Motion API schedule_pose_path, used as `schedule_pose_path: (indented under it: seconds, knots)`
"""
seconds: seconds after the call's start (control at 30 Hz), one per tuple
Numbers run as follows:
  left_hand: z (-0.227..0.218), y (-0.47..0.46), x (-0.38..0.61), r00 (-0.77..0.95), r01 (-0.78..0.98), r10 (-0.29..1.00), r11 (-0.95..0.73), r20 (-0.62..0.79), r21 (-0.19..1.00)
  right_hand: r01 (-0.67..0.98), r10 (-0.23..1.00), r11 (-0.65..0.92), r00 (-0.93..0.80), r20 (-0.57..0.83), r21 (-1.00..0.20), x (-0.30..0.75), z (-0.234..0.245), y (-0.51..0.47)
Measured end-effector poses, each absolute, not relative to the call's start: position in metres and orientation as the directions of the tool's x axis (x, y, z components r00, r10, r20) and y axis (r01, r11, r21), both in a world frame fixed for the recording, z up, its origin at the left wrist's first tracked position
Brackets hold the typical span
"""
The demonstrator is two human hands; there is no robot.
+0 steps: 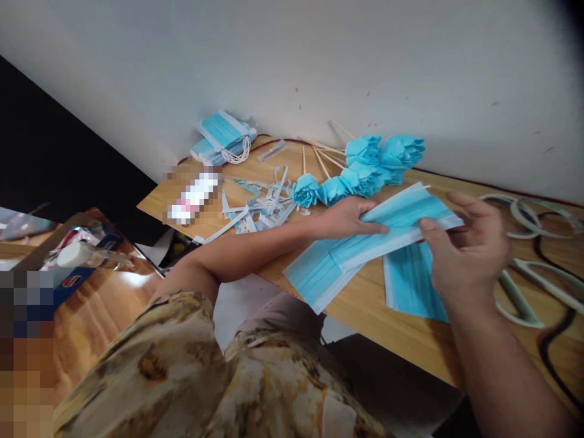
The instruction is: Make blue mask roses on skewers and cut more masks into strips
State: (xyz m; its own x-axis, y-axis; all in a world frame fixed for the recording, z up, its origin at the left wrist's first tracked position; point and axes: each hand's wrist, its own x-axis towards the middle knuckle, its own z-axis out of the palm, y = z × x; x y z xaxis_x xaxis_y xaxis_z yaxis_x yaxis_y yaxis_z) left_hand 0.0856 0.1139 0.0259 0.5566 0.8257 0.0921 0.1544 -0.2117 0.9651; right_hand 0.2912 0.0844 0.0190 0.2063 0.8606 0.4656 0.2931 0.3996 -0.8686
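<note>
Both my hands hold one blue face mask [401, 222] stretched above the wooden table [401, 340]. My left hand [349, 218] grips its left part, fingers laid along the top. My right hand [465, 249] pinches its right end with thumb and fingers. A second blue mask [314, 274] lies flat under it, hanging over the table's near edge. A third mask [410, 283] lies beneath my right hand.
Several blue flowers on wooden sticks [365, 170] lie at the back by the wall. Cut mask strips [260, 210] are scattered to the left, and a stack of masks [223, 139] sits in the far corner. Scissors [524, 292] and a dark cable [556, 316] lie to the right.
</note>
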Motion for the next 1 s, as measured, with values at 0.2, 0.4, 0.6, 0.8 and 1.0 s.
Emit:
schedule_pose_path:
  seconds: [0.2,0.4,0.6,0.8,1.0]
  knots:
    - [0.0254,0.1144,0.0854,0.562,0.147,0.821,-0.218,0.100,0.965,0.297,0.862,0.391,0.215,0.460,-0.871,0.2903,0.0195,0.0832]
    - [0.0264,0.1135,0.0854,0.558,0.140,0.824,-0.212,0.100,0.967,0.286,0.866,0.382,0.220,0.449,-0.879,0.2912,0.0189,0.0833]
    - [0.0286,0.1128,0.0857,0.537,0.177,0.840,-0.197,0.073,0.964,0.266,0.864,0.406,0.201,0.462,-0.875,0.2909,0.0189,0.0830]
    - [0.0286,0.1135,0.0858,0.526,0.128,0.841,-0.220,0.122,0.967,0.197,0.895,0.386,0.156,0.418,-0.901,0.2903,0.0175,0.0823]
    - [0.0326,0.1119,0.0871,0.493,0.121,0.863,-0.192,0.109,0.974,0.265,0.929,0.286,0.160,0.335,-0.921,0.2910,0.0161,0.0829]
